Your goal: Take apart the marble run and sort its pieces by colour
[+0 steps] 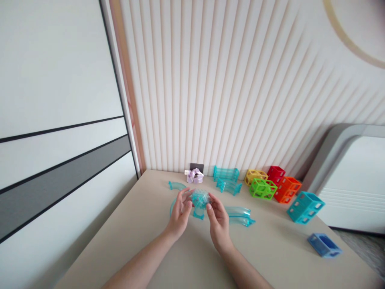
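Observation:
Both of my hands meet over the middle of a beige table [144, 249]. My left hand [180, 212] and my right hand [218, 218] grip a clear teal plastic track piece [200, 199] between their fingertips, from either side. The piece is held just above the table. Its lower end shows below my fingers. Curved teal track pieces [239, 215] lie right of my right hand. Another curved piece [176, 185] lies beyond my left hand.
Along the ribbed wall stand more teal track pieces [226, 174], a small lilac block cluster [195, 176], and yellow [255, 176], green [263, 188], red [276, 173] and orange [287, 189] open cubes. A teal cube [305, 206] and a blue block [324, 245] sit at the right.

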Tool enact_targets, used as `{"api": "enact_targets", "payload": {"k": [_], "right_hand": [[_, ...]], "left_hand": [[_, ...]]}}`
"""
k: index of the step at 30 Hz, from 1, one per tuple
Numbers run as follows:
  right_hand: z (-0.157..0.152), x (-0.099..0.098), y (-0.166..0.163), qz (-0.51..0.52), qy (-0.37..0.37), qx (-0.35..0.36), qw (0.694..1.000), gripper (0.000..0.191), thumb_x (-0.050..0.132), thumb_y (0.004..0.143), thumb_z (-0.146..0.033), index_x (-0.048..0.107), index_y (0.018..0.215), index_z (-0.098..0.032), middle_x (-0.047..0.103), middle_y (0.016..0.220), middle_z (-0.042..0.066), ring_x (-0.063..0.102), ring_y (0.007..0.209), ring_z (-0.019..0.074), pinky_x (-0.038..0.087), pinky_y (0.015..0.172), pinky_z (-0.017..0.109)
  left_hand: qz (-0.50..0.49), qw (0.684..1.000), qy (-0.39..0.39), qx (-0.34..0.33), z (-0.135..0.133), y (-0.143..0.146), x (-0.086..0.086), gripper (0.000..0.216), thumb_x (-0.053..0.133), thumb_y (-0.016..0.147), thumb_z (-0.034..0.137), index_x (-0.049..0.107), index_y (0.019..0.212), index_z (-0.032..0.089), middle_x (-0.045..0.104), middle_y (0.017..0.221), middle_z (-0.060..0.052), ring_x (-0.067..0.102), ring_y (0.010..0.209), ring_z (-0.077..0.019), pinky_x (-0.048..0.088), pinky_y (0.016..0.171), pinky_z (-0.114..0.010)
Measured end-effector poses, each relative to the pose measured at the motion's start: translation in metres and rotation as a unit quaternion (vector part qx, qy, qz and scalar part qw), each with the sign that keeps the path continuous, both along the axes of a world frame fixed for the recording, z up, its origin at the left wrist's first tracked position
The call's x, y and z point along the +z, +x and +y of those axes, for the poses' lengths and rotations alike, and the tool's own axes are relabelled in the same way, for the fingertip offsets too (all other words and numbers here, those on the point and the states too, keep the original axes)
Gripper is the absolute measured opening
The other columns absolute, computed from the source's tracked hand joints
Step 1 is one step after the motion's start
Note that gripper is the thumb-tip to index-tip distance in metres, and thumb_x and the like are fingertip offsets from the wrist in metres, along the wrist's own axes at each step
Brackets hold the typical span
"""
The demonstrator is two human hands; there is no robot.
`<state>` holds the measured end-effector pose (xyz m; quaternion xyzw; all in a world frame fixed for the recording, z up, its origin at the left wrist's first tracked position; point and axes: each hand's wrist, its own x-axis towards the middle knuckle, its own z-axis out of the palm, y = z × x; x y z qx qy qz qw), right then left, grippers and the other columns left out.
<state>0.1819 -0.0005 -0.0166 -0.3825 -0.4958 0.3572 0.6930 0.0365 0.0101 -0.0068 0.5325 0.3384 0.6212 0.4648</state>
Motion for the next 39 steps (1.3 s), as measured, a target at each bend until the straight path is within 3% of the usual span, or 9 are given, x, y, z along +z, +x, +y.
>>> {"api": "enact_targets", "payload": {"k": [3,7,12,19,23,27,30,34,39], "right_hand": [[-0.002,0.001,-0.001,0.009,-0.004,0.023,1.0,0.037,0.07,0.089,-0.048,0.071,0.118,-0.024,0.075,0.115,0.009,0.071,0.103,0.0244,0.058,0.088,0.037],[-0.002,-0.003,0.001,-0.014,-0.002,0.012,1.0,0.036,0.065,0.092,-0.049,0.071,0.118,-0.025,0.074,0.12,0.008,0.069,0.11,0.0248,0.056,0.094,0.039],[-0.001,-0.006,0.004,-0.068,0.022,0.019,0.997,0.041,0.061,0.095,-0.05,0.067,0.126,-0.025,0.068,0.131,0.01,0.064,0.119,0.0255,0.053,0.101,0.041],[0.002,-0.007,0.004,-0.117,0.033,-0.014,0.992,0.037,0.062,0.095,-0.047,0.069,0.121,-0.022,0.072,0.118,0.012,0.07,0.105,0.0249,0.058,0.091,0.039],[0.003,-0.006,0.004,-0.157,0.052,-0.043,0.985,0.034,0.058,0.098,-0.043,0.068,0.121,-0.022,0.073,0.117,0.012,0.071,0.102,0.0249,0.059,0.089,0.04],[0.001,-0.001,0.006,-0.237,0.117,-0.095,0.96,0.034,0.054,0.1,-0.031,0.058,0.133,-0.024,0.065,0.133,0.013,0.063,0.121,0.0266,0.054,0.099,0.045],[-0.003,0.002,0.007,-0.33,0.157,-0.092,0.926,0.047,0.056,0.099,-0.028,0.048,0.145,-0.026,0.056,0.144,0.014,0.054,0.133,0.028,0.049,0.107,0.049],[-0.004,0.002,0.006,-0.427,0.161,-0.066,0.887,0.062,0.065,0.094,-0.031,0.04,0.151,-0.027,0.054,0.146,0.014,0.054,0.132,0.0297,0.05,0.106,0.049],[-0.003,0.002,0.003,-0.435,0.159,-0.097,0.881,0.053,0.061,0.095,-0.026,0.046,0.146,-0.027,0.06,0.138,0.014,0.06,0.125,0.0272,0.053,0.102,0.044]], "left_hand": [[-0.001,1.0,-0.013,-0.002,0.002,-0.002,0.0,0.06,0.064,0.088,0.06,0.056,0.133,0.02,0.072,0.116,-0.013,0.069,0.102,-0.0258,0.055,0.087,-0.035],[0.005,1.0,-0.024,0.005,0.003,-0.003,-0.003,0.057,0.071,0.082,0.059,0.066,0.121,0.017,0.074,0.106,-0.011,0.069,0.096,-0.0251,0.055,0.081,-0.031],[-0.026,0.999,-0.035,0.026,0.002,-0.001,-0.005,0.05,0.082,0.073,0.054,0.067,0.102,0.017,0.073,0.096,-0.008,0.067,0.083,-0.0196,0.054,0.075,-0.027],[-0.064,0.991,-0.069,-0.094,-0.005,0.001,0.01,0.047,0.081,0.073,0.054,0.062,0.099,0.019,0.073,0.082,-0.004,0.068,0.075,-0.0195,0.055,0.07,-0.03],[-0.044,0.988,-0.068,-0.131,-0.006,0.0,0.013,0.04,0.08,0.075,0.053,0.067,0.088,0.017,0.072,0.076,-0.004,0.067,0.073,-0.0182,0.055,0.07,-0.029],[-0.066,0.989,-0.088,-0.102,-0.004,0.002,0.011,0.039,0.083,0.072,0.049,0.069,0.089,0.017,0.074,0.08,-0.004,0.068,0.075,-0.0174,0.056,0.072,-0.028],[-0.078,0.99,-0.099,-0.06,-0.001,0.005,0.007,0.04,0.084,0.072,0.048,0.071,0.093,0.017,0.075,0.087,-0.005,0.069,0.083,-0.0189,0.056,0.075,-0.028],[-0.062,0.992,-0.1,-0.036,0.002,0.005,0.001,0.038,0.083,0.074,0.048,0.072,0.094,0.017,0.074,0.086,-0.004,0.067,0.079,-0.0173,0.053,0.073,-0.026],[-0.053,0.993,-0.091,-0.059,0.003,0.004,-0.002,0.034,0.082,0.076,0.046,0.072,0.09,0.017,0.074,0.086,-0.004,0.066,0.082,-0.018,0.052,0.077,-0.027]]}}
